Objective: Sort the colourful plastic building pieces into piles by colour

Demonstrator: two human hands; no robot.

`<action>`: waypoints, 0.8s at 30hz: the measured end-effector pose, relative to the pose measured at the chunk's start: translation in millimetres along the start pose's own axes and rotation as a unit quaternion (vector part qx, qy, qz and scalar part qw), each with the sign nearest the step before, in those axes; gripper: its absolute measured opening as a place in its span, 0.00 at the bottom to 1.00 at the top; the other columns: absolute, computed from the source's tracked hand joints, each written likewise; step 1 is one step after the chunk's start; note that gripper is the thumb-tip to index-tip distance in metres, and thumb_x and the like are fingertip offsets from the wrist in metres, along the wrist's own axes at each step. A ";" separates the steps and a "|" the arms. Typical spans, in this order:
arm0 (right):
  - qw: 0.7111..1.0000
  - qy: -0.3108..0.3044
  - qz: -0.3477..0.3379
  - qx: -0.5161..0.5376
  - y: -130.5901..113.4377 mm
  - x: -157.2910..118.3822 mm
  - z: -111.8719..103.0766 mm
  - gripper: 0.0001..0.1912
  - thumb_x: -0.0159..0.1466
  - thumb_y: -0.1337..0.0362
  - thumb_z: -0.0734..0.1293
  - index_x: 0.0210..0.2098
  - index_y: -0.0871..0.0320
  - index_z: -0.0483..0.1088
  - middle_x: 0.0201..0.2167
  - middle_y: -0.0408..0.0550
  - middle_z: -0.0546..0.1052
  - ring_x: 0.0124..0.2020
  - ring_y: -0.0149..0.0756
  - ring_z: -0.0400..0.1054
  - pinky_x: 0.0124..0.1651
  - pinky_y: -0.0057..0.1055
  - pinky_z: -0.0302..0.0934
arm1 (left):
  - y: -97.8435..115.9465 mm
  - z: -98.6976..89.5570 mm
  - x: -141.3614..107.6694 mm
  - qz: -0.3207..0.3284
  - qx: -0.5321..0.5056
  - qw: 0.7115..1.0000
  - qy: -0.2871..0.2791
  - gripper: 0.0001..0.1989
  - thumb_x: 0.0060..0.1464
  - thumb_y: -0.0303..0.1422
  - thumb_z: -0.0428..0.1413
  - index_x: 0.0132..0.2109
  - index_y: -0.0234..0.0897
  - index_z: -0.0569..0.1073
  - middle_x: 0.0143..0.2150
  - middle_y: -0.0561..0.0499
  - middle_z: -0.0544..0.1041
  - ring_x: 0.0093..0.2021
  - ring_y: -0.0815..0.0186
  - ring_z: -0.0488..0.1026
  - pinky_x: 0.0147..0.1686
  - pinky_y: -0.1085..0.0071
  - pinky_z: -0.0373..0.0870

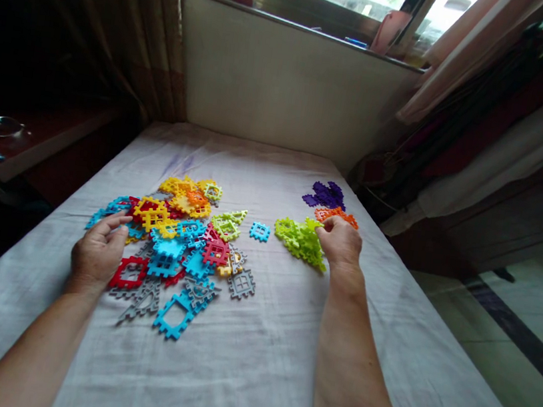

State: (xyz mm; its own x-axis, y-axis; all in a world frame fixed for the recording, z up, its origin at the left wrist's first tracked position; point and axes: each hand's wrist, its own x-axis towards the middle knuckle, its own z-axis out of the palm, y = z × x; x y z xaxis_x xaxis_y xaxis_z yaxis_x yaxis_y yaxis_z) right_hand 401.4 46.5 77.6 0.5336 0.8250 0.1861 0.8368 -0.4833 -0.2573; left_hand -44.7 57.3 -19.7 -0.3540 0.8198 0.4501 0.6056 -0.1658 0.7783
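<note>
A mixed heap of toothed plastic building tiles [167, 243] in blue, yellow, red, grey and green lies on the cloth. At the heap's left edge is my left hand [99, 250], fingers loosely bent and apart, with nothing seen in it, close to a red square tile [130, 272]. My right hand [341, 241] is over a pile of lime-green tiles [299, 238], its thumb and fingers pinched on a green tile at the pile's right side. Orange tiles [335, 215], partly hidden by that hand, and purple tiles [327, 194] lie just beyond.
One blue window tile [260, 231] lies alone between the heap and the green pile. The light cloth [237, 374] covers a bed or table up to the wall [288, 84]. A dark side table [44, 131] with eyeglasses stands left; clothes [511, 150] hang at right.
</note>
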 end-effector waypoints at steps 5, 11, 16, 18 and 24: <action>0.995 -0.090 -0.031 -0.041 -2.2 -4.3 -1.2 0.12 0.57 0.60 0.69 0.41 0.53 0.78 0.44 0.48 0.80 0.44 0.40 0.73 0.41 0.30 0.62 | 3.2 -0.4 -0.1 -0.004 -0.002 1.000 0.000 0.19 0.55 0.42 0.52 0.47 0.36 0.78 0.55 0.42 0.78 0.56 0.56 0.75 0.61 0.56 0.67; 0.989 -0.108 -0.083 -0.052 -18.9 -14.9 -11.3 0.16 0.59 0.54 0.68 0.44 0.53 0.78 0.47 0.52 0.79 0.48 0.43 0.72 0.46 0.32 0.63 | 6.8 -1.6 -0.1 -0.007 -0.003 1.000 0.000 0.18 0.55 0.42 0.52 0.46 0.36 0.78 0.55 0.43 0.78 0.56 0.57 0.74 0.61 0.57 0.67; 0.965 -0.094 -0.244 0.008 -61.4 -35.5 13.1 0.16 0.67 0.59 0.62 0.50 0.54 0.75 0.51 0.52 0.77 0.52 0.41 0.69 0.55 0.33 0.60 | 5.7 -0.6 -0.4 -0.007 -0.006 1.000 -0.001 0.18 0.55 0.41 0.52 0.46 0.36 0.78 0.55 0.42 0.78 0.57 0.56 0.74 0.61 0.56 0.66; 0.945 -0.114 -0.308 0.013 -76.4 -46.2 29.7 0.19 0.67 0.62 0.62 0.55 0.55 0.72 0.55 0.54 0.74 0.55 0.41 0.66 0.59 0.34 0.58 | 4.2 0.0 -0.4 -0.004 -0.006 1.000 0.001 0.17 0.55 0.41 0.52 0.45 0.36 0.78 0.55 0.43 0.78 0.57 0.57 0.74 0.62 0.56 0.66; 0.929 -0.187 -0.317 -0.039 -90.9 -64.7 43.9 0.17 0.68 0.60 0.60 0.52 0.54 0.74 0.51 0.57 0.75 0.53 0.43 0.68 0.55 0.36 0.61 | -2.1 0.3 -0.5 0.012 0.032 0.999 -0.001 0.17 0.57 0.40 0.51 0.47 0.38 0.77 0.56 0.44 0.78 0.54 0.59 0.76 0.59 0.59 0.68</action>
State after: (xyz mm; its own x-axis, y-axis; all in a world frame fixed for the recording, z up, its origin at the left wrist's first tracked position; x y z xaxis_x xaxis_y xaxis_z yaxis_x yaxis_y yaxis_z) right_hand 285.4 49.9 47.3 -0.1366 0.9882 -0.0689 0.9825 0.1262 -0.1370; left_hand -45.6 57.4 -21.7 -0.3367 0.8172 0.4677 0.6586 -0.1506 0.7373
